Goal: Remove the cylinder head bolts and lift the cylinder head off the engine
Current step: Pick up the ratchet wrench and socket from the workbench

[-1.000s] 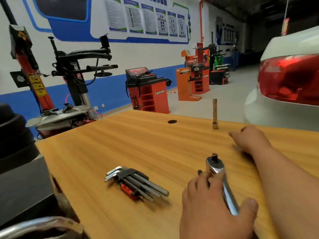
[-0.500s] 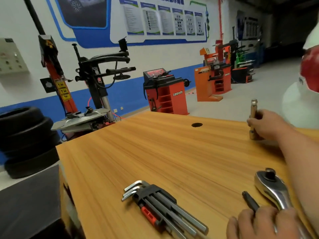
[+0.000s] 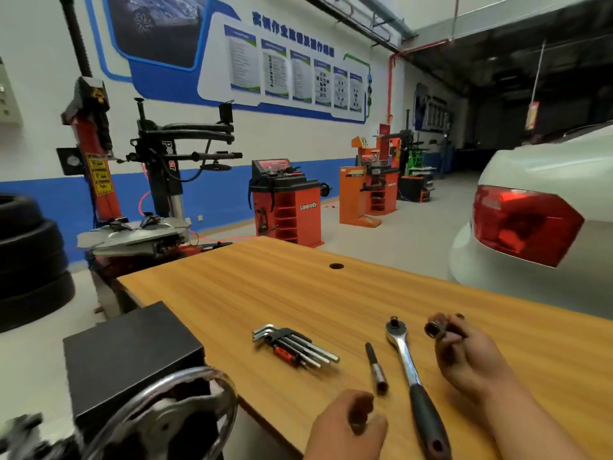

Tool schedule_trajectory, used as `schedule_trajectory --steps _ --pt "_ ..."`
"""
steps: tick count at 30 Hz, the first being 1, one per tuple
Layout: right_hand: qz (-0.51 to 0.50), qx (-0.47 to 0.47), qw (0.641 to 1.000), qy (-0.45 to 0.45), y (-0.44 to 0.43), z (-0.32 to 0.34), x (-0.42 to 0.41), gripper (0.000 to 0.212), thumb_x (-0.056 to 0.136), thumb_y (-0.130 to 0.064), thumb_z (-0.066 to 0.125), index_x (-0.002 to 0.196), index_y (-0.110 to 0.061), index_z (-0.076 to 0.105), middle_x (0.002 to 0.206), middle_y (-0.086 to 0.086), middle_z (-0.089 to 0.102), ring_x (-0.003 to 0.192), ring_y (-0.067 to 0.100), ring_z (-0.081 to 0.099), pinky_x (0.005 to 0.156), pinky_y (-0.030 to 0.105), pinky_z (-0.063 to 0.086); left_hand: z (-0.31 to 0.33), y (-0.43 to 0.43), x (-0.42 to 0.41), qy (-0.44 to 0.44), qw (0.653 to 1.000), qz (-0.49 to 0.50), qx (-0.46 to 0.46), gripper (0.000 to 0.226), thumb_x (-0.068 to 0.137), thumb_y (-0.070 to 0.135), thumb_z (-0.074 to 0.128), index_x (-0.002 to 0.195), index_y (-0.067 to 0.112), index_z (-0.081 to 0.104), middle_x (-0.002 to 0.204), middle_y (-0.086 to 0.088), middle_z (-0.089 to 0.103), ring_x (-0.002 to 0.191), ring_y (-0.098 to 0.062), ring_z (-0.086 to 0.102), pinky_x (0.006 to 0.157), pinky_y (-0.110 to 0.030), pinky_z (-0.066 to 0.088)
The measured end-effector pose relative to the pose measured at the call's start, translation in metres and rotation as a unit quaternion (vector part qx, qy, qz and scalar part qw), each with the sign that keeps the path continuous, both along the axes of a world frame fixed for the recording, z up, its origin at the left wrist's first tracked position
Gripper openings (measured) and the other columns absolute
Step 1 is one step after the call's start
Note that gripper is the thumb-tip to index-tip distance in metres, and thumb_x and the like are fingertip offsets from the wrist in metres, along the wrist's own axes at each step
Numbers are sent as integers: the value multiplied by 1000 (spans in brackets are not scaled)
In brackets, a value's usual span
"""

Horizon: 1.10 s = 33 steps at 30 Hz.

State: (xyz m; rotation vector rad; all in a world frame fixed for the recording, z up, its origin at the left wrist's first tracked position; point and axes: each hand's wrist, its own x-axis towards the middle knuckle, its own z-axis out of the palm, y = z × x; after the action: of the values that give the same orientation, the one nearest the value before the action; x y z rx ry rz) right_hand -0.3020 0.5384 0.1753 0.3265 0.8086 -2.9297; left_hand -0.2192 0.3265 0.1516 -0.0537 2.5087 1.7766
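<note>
The wooden-topped table (image 3: 265,293) spreads out under the grip. Far beyond the grip, on its right, sits the white car (image 3: 530,167). Well off to the grip's left, a black box (image 3: 132,346) butts against the table's end. Below it a shiny steel ring (image 3: 172,386) frames something dark and blurred. I cannot say it is the engine, and no cylinder head or head bolts show anywhere from here.

Just left of the grip lies the chrome ratchet wrench with a black-and-red handle (image 3: 403,353), flat on the wood, its square drive pointing up. Further left is a set of steel hex keys in a black-and-red holder (image 3: 292,346). A slim dark extension bar (image 3: 376,368) lies between it and the ratchet.

The right hand (image 3: 464,356) pinches a long brownish metal socket (image 3: 433,328), open end turned towards the ratchet head. Half a second ago that socket stood upright at the table's far edge; now it is carried in beside the drive. The left hand (image 3: 348,426) has come off the ratchet handle and hangs near the table's front edge, fingers curled. Whether it holds anything I cannot tell.

To me this is tool assembly, so bolt removal has not started.
</note>
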Motion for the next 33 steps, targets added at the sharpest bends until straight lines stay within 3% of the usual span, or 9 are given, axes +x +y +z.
schedule_trajectory --steps 4,11,14,17,20,23,26,28,33 --pt "139 -34 989 31 -45 22 65 17 90 -24 49 96 -9 51 67 4 53 34 2 43 31 10 39 13 -27 44 68 997 31 -14 8 84 43 64 89 45 59 87 21 65 80 6 59 61 -6 40" --pt "247 41 967 49 -83 -9 132 27 87 -22 53 103 0 51 80 23 64 65 28 61 51 35 58 27 -12 108 156 987 -15 -38 25 67 62 58 92 57 58 88 30 64 75 4 61 65 -16 50" --pt "293 56 953 55 -88 -13 137 25 89 -21 53 107 -4 49 81 26 63 60 26 62 47 31 54 26 -11 118 170 984 -7 -51 14 78 48 65 88 56 60 88 27 67 81 6 63 69 -10 49" --pt "349 36 932 86 -85 -17 134 22 95 -24 52 104 -4 56 91 27 65 82 33 68 64 39 56 28 -11 119 159 986 -14 -50 17 81 40 69 94 50 64 85 20 69 82 4 65 73 -14 51" --pt "357 202 903 130 -80 -20 128 26 90 -31 63 98 -6 61 87 14 64 79 22 63 69 33 53 28 -8 118 106 986 -73 -108 31 79 48 67 105 55 51 87 18 66 79 1 64 73 -19 52" --pt "270 445 834 180 -83 -19 121 24 90 -39 59 90 -15 65 75 4 65 64 15 61 60 29 52 25 -7 115 43 994 -54 -82 23 86 36 65 101 39 47 85 5 64 68 -4 63 65 -22 52" --pt "14 637 729 251 -73 -17 105 19 96 -32 50 83 -24 62 71 -3 64 58 13 60 53 27 51 20 -8 111 -43 993 11 113 24 89 8 58 107 21 48 82 -11 67 53 -15 57 53 -27 49" --pt "-168 693 657 244 -58 -15 90 11 95 -26 49 89 -26 59 86 -1 64 76 15 60 62 26 48 16 -9 110 -99 961 37 256 28 92 3 52 114 20 47 76 -16 68 50 -20 55 50 -29 49" --pt "22 823 567 32 -38 -37 62 63 88 -49 55 141 -20 36 142 4 40 128 26 38 101 40 36 0 -4 103 -136 943 14 303 39 78 3 65 106 23 47 82 -21 69 57 -25 63 55 -30 53"
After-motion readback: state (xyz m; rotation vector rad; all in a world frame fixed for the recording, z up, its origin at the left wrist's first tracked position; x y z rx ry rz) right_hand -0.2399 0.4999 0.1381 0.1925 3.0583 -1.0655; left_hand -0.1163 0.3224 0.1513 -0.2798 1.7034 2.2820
